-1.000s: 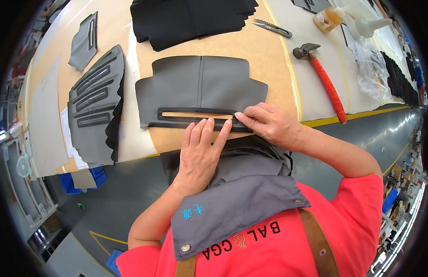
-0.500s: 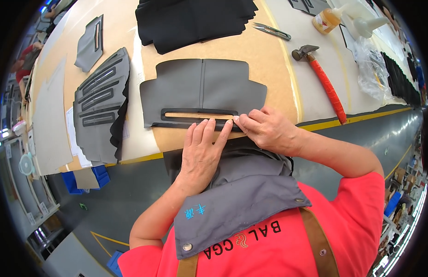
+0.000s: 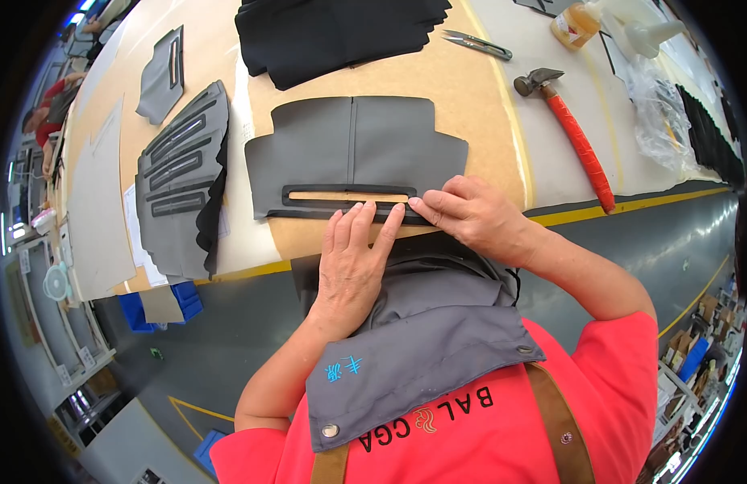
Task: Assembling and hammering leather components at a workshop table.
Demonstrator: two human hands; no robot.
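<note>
A grey leather-like panel (image 3: 309,153) with stepped corners and a centre seam lies flat before me. Near its close edge runs a long slot framed by a black strip (image 3: 341,190), brown board showing through. My left hand (image 3: 349,262) rests with fingers stretched out, their tips pressing the band between slot and near edge. At the slot's right end, my right hand (image 3: 478,218) has its fingers bent, thumb and forefinger closed together on the panel's black edging. Whatever lies under those fingertips is hidden.
To the left sit a fanned stack of slotted grey panels (image 3: 180,177) and a single grey piece (image 3: 160,89). Black sheets (image 3: 333,36) lie beyond. Thread snips (image 3: 478,44), a red-handled hammer (image 3: 571,137), an amber bottle (image 3: 575,26) and a plastic bag (image 3: 662,121) are at right.
The right hand's fingers have shifted slightly at the slot's right end and look a little less bunched. My left hand stays in place on the panel. The whole view has shifted slightly.
</note>
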